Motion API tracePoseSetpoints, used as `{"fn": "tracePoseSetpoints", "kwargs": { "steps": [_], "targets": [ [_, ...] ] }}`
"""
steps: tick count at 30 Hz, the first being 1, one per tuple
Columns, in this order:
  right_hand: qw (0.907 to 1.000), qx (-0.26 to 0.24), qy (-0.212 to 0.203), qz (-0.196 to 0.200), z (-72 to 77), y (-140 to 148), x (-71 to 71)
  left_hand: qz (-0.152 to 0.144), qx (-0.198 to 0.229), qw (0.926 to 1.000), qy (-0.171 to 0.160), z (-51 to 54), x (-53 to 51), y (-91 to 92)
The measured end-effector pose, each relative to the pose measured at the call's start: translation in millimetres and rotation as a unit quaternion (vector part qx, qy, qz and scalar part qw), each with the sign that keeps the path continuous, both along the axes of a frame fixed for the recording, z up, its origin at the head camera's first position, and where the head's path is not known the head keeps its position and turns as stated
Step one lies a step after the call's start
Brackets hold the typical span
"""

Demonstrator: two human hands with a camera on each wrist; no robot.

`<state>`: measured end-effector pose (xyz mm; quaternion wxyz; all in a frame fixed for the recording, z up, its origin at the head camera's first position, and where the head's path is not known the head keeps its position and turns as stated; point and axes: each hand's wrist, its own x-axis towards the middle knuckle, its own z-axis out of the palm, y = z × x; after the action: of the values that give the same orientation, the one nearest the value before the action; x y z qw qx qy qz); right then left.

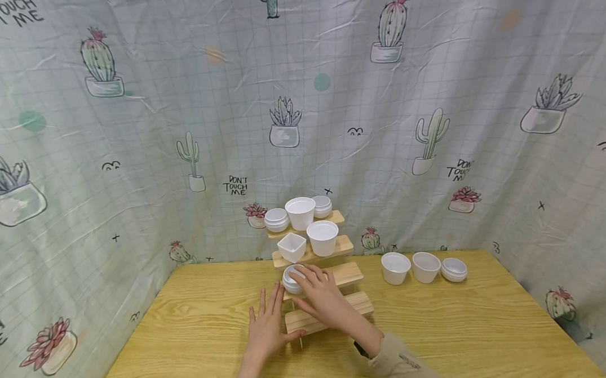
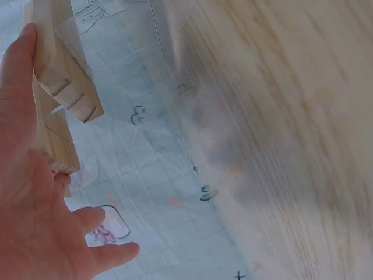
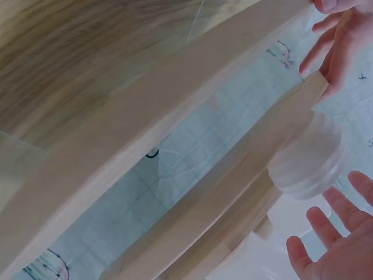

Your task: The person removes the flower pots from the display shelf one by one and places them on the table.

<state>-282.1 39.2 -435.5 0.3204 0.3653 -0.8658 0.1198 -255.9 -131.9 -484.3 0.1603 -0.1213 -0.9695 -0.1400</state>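
Observation:
A tiered wooden shelf stand [image 1: 354, 273] holds white pots on its upper steps. On the second step from the bottom sits a small round ribbed pot [image 1: 289, 284], at the left end. My right hand [image 1: 324, 296] reaches over that step with fingers extended at the ribbed pot [image 3: 309, 156]; the right wrist view shows them spread beside it, and contact is unclear. My left hand [image 1: 266, 329] lies along the stand's left side, fingers straight. Its thumb [image 2: 22, 61] touches the end of one wooden step [image 2: 70, 81], and a fingertip is at the step above.
Higher steps carry a square pot [image 1: 292, 247], two tall round pots [image 1: 322, 239] and two small ribbed pots [image 1: 276, 219]. Right of the stand, two tapered pots [image 1: 395, 268] and a low ribbed pot [image 1: 454, 270] stand on the wooden table [image 1: 466, 328]. A cactus-print curtain [image 1: 331, 126] hangs behind.

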Motion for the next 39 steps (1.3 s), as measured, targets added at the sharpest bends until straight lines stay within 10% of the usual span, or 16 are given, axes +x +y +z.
{"fn": "tracePoseSetpoints", "kwargs": {
  "steps": [19, 39],
  "targets": [
    [0.9971, 0.042, -0.059, -0.021, -0.6, -12, -16.3, -0.011, 0.005, 0.9999, -0.009, 3.2, 0.0, 3.2],
    [0.9991, 0.039, -0.004, -0.015, -9.1, -4, -24.8, -0.008, 0.008, 0.9999, -0.007, 1.1, -0.3, 0.6]
  ]
}}
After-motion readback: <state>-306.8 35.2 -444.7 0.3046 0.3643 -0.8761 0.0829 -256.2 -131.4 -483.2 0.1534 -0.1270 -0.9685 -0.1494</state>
